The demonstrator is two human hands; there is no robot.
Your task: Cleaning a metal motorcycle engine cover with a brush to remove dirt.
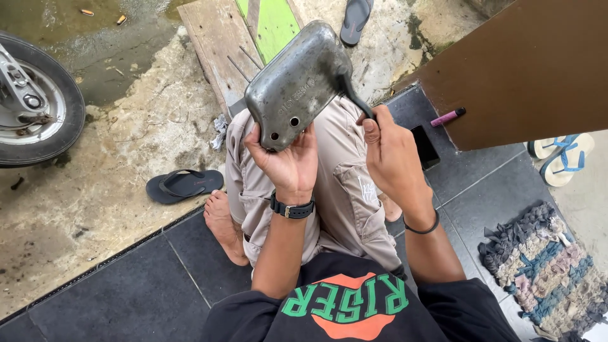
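The grey metal cover (296, 83) is a rounded, dented shell with a dull, scuffed skin, two small round holes near its lower edge and a dark bent tube (354, 95) running off its right side. It is held up above the person's lap, tilted, over the beige trousers (342, 190).

Counted outward from the cover: one motorbike wheel (35, 101) far to its left at the frame edge; one wooden board (218, 44) with a green strip just behind it; one brown panel (532, 69) to its right; one woven rag mat (548, 269) well below and right of it; two dark sandals (one (183, 185) lower left of the cover on the concrete, one (356, 19) above it); one pair of blue-strapped sandals (563, 155) far right; one black phone (424, 145) on the dark tiles just right of it; one pink pen-shaped stick (448, 116) beside the phone.

The left hand (285, 161), with a black wristwatch (292, 208) below it, is clasped round the cover's lower edge, thumb on the front face and fingers curled behind. The right hand (389, 152) is closed around the tube's end, thumb laid along it (its fingers are mostly hidden behind the hand).
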